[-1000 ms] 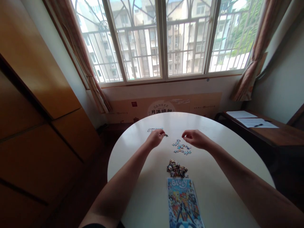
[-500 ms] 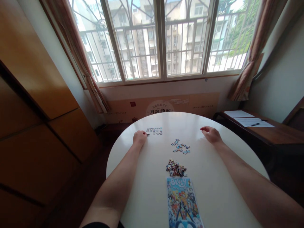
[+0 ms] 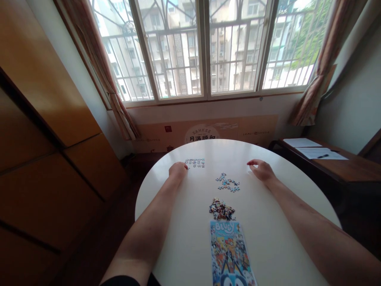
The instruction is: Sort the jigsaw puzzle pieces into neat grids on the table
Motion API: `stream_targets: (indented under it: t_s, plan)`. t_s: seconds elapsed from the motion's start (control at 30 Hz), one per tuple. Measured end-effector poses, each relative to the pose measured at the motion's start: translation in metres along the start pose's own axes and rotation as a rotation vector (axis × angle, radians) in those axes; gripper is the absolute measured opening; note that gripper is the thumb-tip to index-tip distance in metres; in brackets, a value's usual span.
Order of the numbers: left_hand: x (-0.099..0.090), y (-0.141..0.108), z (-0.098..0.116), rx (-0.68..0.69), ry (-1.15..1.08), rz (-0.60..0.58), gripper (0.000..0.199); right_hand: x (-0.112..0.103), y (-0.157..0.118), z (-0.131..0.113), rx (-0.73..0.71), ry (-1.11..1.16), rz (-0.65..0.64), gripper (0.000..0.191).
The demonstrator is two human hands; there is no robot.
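Observation:
My left hand rests at the far left of the round table, its fingers pinched on a small puzzle piece mostly hidden by the fingertips. Just beyond and right of it, several puzzle pieces lie in short rows. My right hand is at the far right, touching no piece; its thumb and forefinger are a little apart with nothing seen between them. Between the hands lies a loose group of bluish pieces. Closer to me is a heaped pile of mixed pieces.
A colourful Bluey picture sheet lies below the pile on the white table. To the right, a brown wooden bench holds white papers and a pen. Wooden cabinets stand left; a barred window is ahead.
The view has shifted slightly. My left fingers now cover more of the piece at their tips. My right hand has moved slightly left, its thumb and forefinger parting.

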State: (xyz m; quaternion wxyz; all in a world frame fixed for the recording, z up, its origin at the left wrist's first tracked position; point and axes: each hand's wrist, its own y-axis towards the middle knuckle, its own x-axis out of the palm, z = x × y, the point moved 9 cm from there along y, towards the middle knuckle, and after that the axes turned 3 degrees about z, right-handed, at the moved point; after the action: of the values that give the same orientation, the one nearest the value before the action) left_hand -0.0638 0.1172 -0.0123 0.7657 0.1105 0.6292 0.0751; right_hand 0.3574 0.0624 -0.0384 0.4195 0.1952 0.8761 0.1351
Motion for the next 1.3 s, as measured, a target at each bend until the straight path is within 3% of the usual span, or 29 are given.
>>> stream_targets:
  t_s: [0.3, 0.53, 0.87, 1.13, 1.3]
  plan:
    - [0.009, -0.006, 0.023, 0.143, 0.086, -0.012, 0.037, 0.001, 0.000, 0.000, 0.001, -0.016, -0.021, 0.027]
    - [0.006, -0.010, 0.027, 0.135, 0.071, -0.012, 0.034, 0.001, -0.002, -0.003, 0.009, -0.010, -0.024, 0.025]
    - [0.009, -0.006, 0.022, 0.115, 0.010, 0.012, 0.034, 0.006, -0.001, 0.000, 0.010, -0.038, -0.060, 0.026]
    - [-0.005, 0.002, -0.014, -0.081, -0.101, 0.104, 0.041, 0.008, 0.000, 0.001, -0.011, -0.035, -0.057, 0.026]
    - [0.002, 0.001, -0.004, 0.015, -0.062, 0.053, 0.044, 0.007, -0.001, -0.001, -0.014, -0.035, -0.051, 0.025]
